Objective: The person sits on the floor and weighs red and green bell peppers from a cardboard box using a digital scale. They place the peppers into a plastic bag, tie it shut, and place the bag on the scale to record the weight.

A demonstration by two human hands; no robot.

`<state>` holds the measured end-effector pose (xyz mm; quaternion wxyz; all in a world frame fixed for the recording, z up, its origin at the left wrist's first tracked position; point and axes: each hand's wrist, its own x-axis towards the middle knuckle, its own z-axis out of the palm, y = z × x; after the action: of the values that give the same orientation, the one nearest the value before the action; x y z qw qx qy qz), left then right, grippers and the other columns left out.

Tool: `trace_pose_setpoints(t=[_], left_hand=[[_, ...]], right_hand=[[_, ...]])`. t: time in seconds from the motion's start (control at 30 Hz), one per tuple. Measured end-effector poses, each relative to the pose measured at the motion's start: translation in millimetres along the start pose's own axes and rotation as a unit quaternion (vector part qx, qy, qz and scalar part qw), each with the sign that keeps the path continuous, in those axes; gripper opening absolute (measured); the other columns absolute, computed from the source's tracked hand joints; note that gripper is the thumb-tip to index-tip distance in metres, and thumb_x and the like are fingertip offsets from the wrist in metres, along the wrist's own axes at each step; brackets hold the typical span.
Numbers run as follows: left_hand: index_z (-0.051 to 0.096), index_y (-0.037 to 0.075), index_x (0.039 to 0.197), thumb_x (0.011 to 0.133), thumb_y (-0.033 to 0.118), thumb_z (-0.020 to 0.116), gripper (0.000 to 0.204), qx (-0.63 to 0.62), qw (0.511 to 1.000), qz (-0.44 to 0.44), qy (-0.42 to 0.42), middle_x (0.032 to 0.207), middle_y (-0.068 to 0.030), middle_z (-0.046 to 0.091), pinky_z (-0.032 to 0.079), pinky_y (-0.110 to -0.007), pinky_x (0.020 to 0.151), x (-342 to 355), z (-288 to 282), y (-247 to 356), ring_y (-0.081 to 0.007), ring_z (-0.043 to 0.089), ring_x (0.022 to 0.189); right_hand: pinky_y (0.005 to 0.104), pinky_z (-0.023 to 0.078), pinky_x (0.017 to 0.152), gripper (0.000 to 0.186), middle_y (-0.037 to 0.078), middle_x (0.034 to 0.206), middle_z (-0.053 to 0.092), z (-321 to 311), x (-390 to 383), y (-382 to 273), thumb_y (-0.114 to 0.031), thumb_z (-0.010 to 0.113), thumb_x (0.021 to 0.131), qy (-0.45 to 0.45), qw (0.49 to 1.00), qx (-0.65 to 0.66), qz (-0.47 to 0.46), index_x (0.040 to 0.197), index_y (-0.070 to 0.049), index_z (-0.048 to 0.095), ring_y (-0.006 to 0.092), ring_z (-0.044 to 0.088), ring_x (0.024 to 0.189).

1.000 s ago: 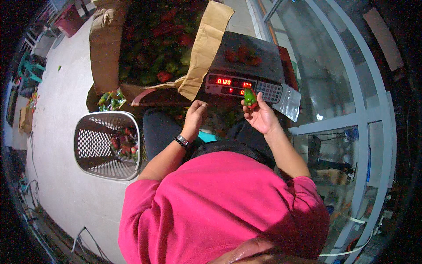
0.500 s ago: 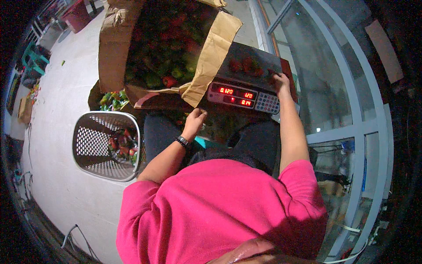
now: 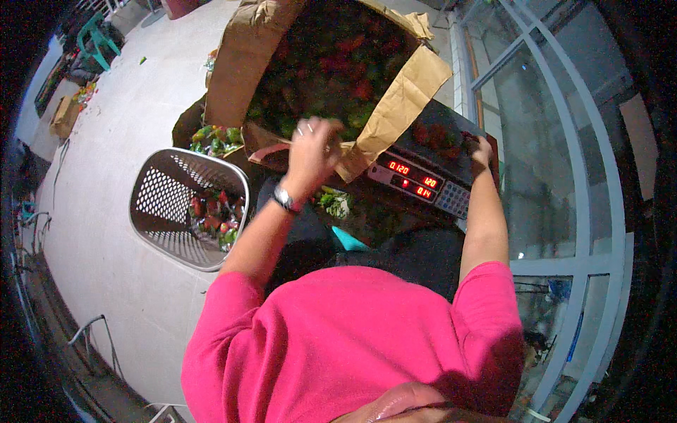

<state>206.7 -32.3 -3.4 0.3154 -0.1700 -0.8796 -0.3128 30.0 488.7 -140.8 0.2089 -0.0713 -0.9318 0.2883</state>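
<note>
My left hand [image 3: 315,151] is over the near edge of a big cardboard box [image 3: 243,53], its fingers blurred above the peppers. Red and green peppers [image 3: 338,77] fill the box, mostly in shadow. My right hand [image 3: 481,153] is at the right end of a digital scale [image 3: 416,181], fingers curled in around something dark that I cannot make out. A small group of reddish peppers [image 3: 437,137] lies on the scale's dark platform, next to those fingers. Red digits glow on the scale's front panel, beside its keypad.
At my left stands a grey perforated plastic basket [image 3: 151,233] with bagged red and green peppers [image 3: 215,215] in it. More bagged peppers [image 3: 215,139] sit beside the box. Glass panels with a grey frame [image 3: 564,266] rise at my right. A green plastic chair [image 3: 97,42] is far left.
My left hand has moved up and forward from above my lap to the box's near edge. My right hand stays by the scale. The whole view has shifted.
</note>
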Motion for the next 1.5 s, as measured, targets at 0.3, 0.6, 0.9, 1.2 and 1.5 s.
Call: trace_pose_setpoints(t=[0.3,0.6,0.9,1.2,1.5], left_hand=[[0.041,0.013,0.118,0.073,0.041,0.056,0.055,-0.045,0.92,-0.047,-0.386,0.096,-0.0209,0.056,0.043,-0.039,0.074,49,44,-107,-0.0342,0.053,0.089],[0.058,0.0,0.084,0.073,0.037,0.059,0.038,0.01,0.949,-0.148,-0.278,0.078,-0.017,0.06,0.045,-0.035,0.057,58,19,-52,-0.028,0.059,0.071],[0.028,0.008,0.125,0.073,-0.001,0.048,0.056,-0.792,0.572,-0.195,-0.089,0.118,-0.0173,0.04,0.048,-0.034,0.07,44,-20,21,-0.0249,0.055,0.082],[0.044,0.002,0.112,0.072,0.015,0.063,0.046,-0.372,0.893,-0.032,-0.25,0.098,-0.0167,0.056,0.043,-0.03,0.075,56,95,128,-0.0219,0.055,0.088],[0.041,0.005,0.115,0.065,0.02,0.055,0.054,0.0,0.992,-0.041,-0.116,0.104,-0.0243,0.049,0.04,-0.041,0.082,88,238,90,-0.0373,0.047,0.098]], right_hand=[[0.0267,0.041,0.07,0.034,0.005,0.089,0.06,-31,-21,-70,-0.028,0.061,0.075,0.043,0.974,0.214,0.059,0.099,-0.003,0.058,0.0169,0.055,0.078],[0.0349,0.046,0.066,0.021,0.006,0.085,0.059,-70,-100,-156,-0.024,0.057,0.077,0.059,0.785,0.545,0.29,0.09,-0.008,0.058,0.0212,0.056,0.075],[0.037,0.045,0.068,0.022,0.008,0.09,0.056,-92,-179,-201,-0.025,0.049,0.077,-0.095,0.556,0.753,0.339,0.091,-0.008,0.054,0.0226,0.054,0.08],[0.0321,0.045,0.066,0.02,0.006,0.088,0.054,-88,-225,-184,-0.016,0.049,0.077,0.007,0.643,0.652,0.403,0.095,-0.007,0.05,0.0182,0.052,0.081],[0.0241,0.033,0.079,0.034,0.004,0.091,0.048,-51,-272,-133,-0.014,0.05,0.075,0.012,0.894,0.409,0.185,0.106,-0.001,0.046,0.0127,0.044,0.085]])
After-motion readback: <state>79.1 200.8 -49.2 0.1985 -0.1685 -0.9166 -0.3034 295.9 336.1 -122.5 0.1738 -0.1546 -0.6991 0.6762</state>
